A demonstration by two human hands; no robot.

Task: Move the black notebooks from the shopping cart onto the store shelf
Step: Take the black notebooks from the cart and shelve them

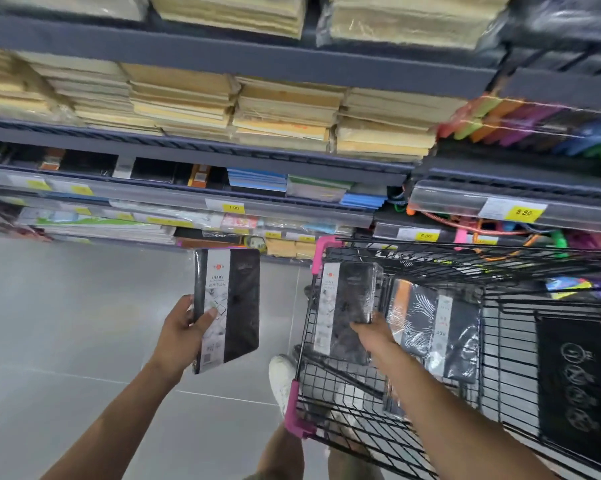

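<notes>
Gripping 1 black notebook by its lower left edge, the left hand holds it upright in the air to the left of the shopping cart, above the grey floor, thumb pressed on the white label band. The right hand reaches inside the cart at its front left corner and closes its fingers on a 2nd black notebook, which stands on end against the wire wall just behind the pink corner guard. Further into the cart, just right of that hand, more wrapped black notebooks lean in a row, 1 with an orange band on its cover; how many there are cannot be told. A white shoe shows below the cart's left edge.

Beyond the cart stands the store shelf, its price rail carrying yellow tags, with dark notebooks lying on the tier up and to the left of the cart and stacks of tan paper packs on the tier above.

This looks like the pick-up step, with 1 notebook already clear of the cart and another being taken. The next move likely calls for lifting the 2nd notebook over the wire rim without catching its wrap, then carrying both forward and up to the tier holding the dark notebooks.
</notes>
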